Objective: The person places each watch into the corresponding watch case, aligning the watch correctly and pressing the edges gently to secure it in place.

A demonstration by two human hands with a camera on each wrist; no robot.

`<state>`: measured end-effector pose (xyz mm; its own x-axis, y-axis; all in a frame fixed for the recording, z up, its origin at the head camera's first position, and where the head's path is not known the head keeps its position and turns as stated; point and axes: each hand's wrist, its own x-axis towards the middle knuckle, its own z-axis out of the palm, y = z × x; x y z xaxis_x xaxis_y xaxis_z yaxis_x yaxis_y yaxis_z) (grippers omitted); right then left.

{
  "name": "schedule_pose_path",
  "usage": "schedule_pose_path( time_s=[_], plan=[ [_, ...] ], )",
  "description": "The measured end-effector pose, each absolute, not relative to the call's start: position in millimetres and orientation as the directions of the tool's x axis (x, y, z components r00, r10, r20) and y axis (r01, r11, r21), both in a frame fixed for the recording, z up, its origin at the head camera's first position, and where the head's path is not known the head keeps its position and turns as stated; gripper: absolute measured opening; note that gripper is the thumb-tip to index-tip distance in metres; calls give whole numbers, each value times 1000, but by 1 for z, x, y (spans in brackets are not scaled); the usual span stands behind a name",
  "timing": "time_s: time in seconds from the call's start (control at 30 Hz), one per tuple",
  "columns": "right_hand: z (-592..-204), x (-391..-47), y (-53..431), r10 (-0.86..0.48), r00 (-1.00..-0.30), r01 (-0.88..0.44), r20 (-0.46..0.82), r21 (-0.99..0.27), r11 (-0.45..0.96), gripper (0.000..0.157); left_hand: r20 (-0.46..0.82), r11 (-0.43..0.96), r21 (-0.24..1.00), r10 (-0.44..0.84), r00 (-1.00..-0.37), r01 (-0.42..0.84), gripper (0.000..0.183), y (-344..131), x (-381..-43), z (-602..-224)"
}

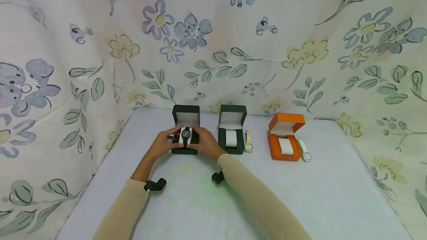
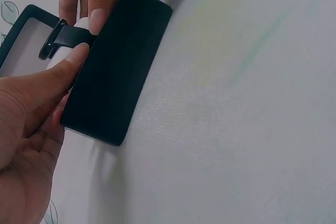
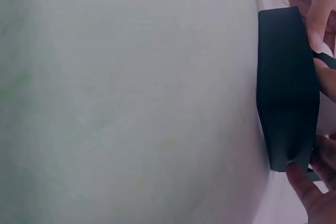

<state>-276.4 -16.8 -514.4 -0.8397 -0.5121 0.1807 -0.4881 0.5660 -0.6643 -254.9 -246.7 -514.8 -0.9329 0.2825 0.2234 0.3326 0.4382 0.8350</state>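
At the black box (image 1: 184, 151), a dark watch (image 1: 186, 133) on its white cushion (image 1: 180, 138), held from two sides

The left hand (image 1: 163, 144) and the right hand (image 1: 206, 142) face each other across the cushion, each partly curled, thumb on the near side and fingers on the far side, gripping it between them. The watch lies over the lower half of the black box, whose lid stands raised behind. In the left wrist view the thumb tips reach the strap by the near rim; whether they press the strap or the cushion is hard to say. How deep the cushion sits is hidden by the fingers and the front wall. The right wrist view cuts the hands off at its right edge, and the dial's markings are too small to read.

Rightward, a modest gap leads to the green box (image 1: 231, 151), open, a white pad (image 1: 231, 139) inside; the right wrist passes close to its near left corner. A gold watch (image 1: 248, 146) lies just beside its right wall. Well apart from these, the orange box (image 1: 272, 146) stands open, with a white watch (image 1: 307, 156) just beside it.

Tabletop (image 1: 186, 206) stretches from the boxes toward the viewer, crossed by two sleeves (image 1: 260, 197) that the lower frame edge cuts off. Floral cloth (image 1: 213, 84) rises close behind the lids, limiting room there.
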Motion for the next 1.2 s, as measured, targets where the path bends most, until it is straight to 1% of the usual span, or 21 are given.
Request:
schedule_pose_path(
  time_s=[0.37,0.67,0.97,1.07,1.13,1.2],
  plan=[
    [-517,-274,-16,-515,-829,-512,220,-669,539,76,218,501,793,297,-930,346,75,-246,-253,-511],
    [-516,-272,-16,-544,-798,-561,258,-647,516,69,210,528,774,305,-929,349,74,-245,-253,-509],
    [-512,-273,-16,-562,-796,-558,227,-636,534,65,227,512,779,307,-924,361,70,-246,-251,-510],
    [-508,-275,-13,-519,-818,-536,248,-658,529,57,225,477,807,296,-928,348,71,-248,-249,-511],
    [-504,-276,-11,-464,-828,-539,315,-675,504,47,231,431,836,284,-931,339,71,-250,-248,-511],
    [-499,-276,-10,-398,-814,-576,423,-670,468,36,244,378,861,279,-929,340,71,-252,-246,-511]
  ],
)
